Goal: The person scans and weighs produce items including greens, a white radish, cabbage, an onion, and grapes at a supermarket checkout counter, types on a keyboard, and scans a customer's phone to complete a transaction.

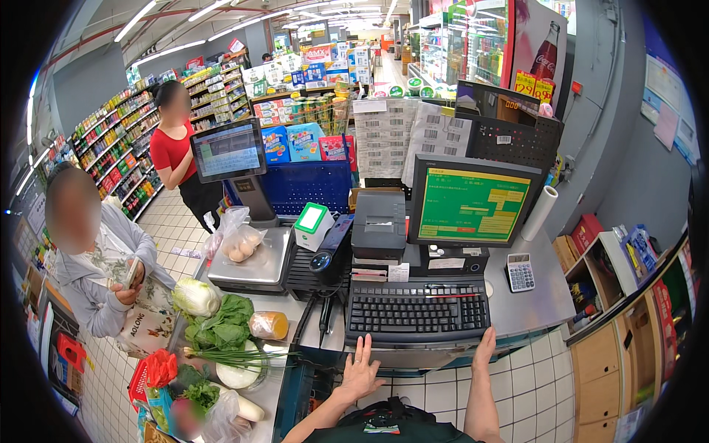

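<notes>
My left hand (360, 374) is spread at the front left edge of a black keyboard (418, 313), its fingertips touching or nearly touching the rim. At the keyboard's front right corner is my right hand (485, 348), seen edge-on; whether it grips the corner is hidden. Behind the keys stand a black receipt printer (379, 224) and a monitor (473, 202) with a green and yellow screen. To the left, a handheld barcode scanner (324, 271) rests in a stand. A pale calculator (520, 272) lies on the metal counter to the right.
Napa cabbage (196, 297), leafy greens (224, 326), a white radish (243, 407) and an orange-filled package (269, 325) crowd the left counter. Bagged eggs (242, 246) sit on a scale (249, 268). A person (105, 260) holds a phone; another (174, 138) stands behind. Wooden cabinets (598, 365) are at right.
</notes>
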Motion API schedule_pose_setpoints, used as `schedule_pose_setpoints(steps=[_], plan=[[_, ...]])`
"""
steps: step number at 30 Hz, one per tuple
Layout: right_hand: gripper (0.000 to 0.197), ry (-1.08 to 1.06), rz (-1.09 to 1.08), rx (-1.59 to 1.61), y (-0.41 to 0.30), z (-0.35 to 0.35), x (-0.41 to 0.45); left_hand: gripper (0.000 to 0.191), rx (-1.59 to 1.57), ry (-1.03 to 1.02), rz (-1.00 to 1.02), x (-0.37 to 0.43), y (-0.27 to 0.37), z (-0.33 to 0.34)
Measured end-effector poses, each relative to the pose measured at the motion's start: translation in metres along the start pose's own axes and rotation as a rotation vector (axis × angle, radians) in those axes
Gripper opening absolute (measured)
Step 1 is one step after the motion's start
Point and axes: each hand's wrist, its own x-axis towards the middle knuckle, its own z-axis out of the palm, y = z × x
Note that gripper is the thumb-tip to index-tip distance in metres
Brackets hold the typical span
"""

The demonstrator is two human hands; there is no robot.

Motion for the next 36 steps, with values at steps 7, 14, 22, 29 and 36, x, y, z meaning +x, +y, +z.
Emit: schedule_pose_setpoints(steps=[7,14,22,29,36], plan=[[0.046,0.011,0.0,-0.01,-0.001,0.001,0.0,0.047,-0.016,0.015,0.003,-0.001,0.0,0.001],[0.045,0.015,-0.026,-0.041,0.006,0.001,0.002,0.047,-0.018,-0.003,0.011,0.0,-0.002,0.001],[0.045,0.022,-0.021,-0.049,0.009,0.0,0.002,0.046,0.011,-0.057,0.017,0.002,-0.004,0.001],[0.046,0.021,-0.006,-0.022,0.006,0.0,0.001,0.045,0.016,-0.06,0.035,0.003,-0.005,0.002],[0.046,0.019,0.01,-0.015,0.006,0.001,0.001,0.046,0.016,-0.065,0.042,0.003,-0.007,0.005]])
